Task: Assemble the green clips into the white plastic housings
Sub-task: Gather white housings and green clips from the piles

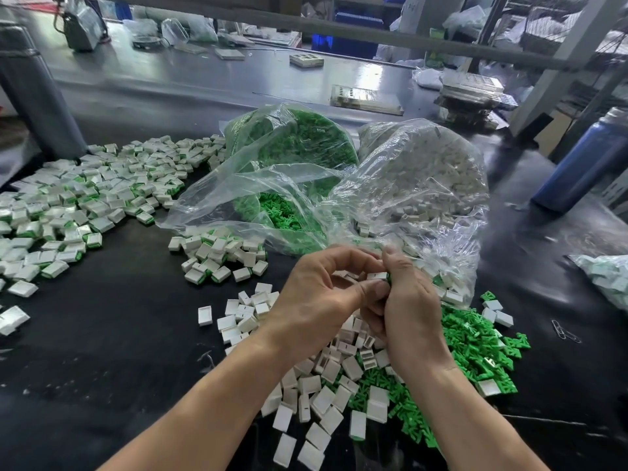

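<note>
Just in front of the clip bag point(292, 212), above the black counter point(119, 317), both hands meet over the loose piles. The left hand point(319, 294) pinches a white housing point(376, 276) between thumb and curled fingers; the right hand point(407, 300) has its grip clenched against the housing's right end, where a sliver of green clip point(389, 279) shows. Whether the clip is fully seated I cannot tell, since the fingers hide the joint.

These parts look light, stiff and smooth, moulded plastic that will probably skid between dry fingertips. I judge the housing is best held by its flat faces, leaving the open end free, and the clip pushed by its back edge, straight in, since a tilted push could jam or spring it away.

The clip bag, clear plastic and open toward the person, is well filled with green clips. Just right of it, touching it, a second clear bag point(424, 171) holds white housings. Nearer than the clip bag, under the forearms, lie loose housings point(326, 396), and beside them a spill of loose clips point(475, 341). Left of the clip bag, finished pieces point(85, 198) with green showing at one end spread across the counter, and a smaller heap point(221, 256) sits just at the bag's mouth.
</note>
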{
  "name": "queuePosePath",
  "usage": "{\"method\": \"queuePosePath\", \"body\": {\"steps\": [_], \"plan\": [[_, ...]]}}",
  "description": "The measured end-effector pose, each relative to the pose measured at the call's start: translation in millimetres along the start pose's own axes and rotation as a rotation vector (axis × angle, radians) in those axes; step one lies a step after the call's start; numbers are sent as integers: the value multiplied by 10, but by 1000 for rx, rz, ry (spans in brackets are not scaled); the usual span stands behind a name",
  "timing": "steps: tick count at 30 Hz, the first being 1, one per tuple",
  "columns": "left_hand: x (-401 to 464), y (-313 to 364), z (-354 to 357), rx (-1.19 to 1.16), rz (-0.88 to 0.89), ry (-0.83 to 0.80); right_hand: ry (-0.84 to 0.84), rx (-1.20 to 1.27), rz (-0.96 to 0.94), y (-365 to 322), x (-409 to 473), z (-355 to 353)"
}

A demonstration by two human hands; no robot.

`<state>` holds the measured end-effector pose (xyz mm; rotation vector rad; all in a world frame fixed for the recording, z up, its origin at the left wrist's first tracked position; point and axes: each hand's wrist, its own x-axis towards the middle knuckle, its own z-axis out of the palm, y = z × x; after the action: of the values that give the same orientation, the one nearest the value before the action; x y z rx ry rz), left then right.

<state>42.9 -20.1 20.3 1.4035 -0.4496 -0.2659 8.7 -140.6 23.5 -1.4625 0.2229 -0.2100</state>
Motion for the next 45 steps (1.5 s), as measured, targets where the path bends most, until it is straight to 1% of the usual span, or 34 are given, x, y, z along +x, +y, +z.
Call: {"method": "queuePosePath", "body": {"steps": [2,6,10,16,24,35,41,43,45], "plan": [[-4,-2,-7,8,8,12,-6,-2,-1,2,0,1],[-1,1,-28,30,19,18,-72,-19,-5,-8,-2,-14],[2,-1,-43,19,13,-1,-84,-18,-23,0,12,-32],[13,-23,-53,18,14,7,-72,-76,-71,12,19,-21],[1,-53,-8,39,25,41,6,-81,-112,86,33,5],[-14,-53,13,37,25,60,9,-82,-148,28,-18,43],[10,-44,-24,41,24,60,-18,-9,-68,34,31,16],[17,-34,-65,45,23,66,-41,-41,-84,46,42,-26],[31,-28,-120,78,33,105,-31,-119,-136,54,62,-101]]}}
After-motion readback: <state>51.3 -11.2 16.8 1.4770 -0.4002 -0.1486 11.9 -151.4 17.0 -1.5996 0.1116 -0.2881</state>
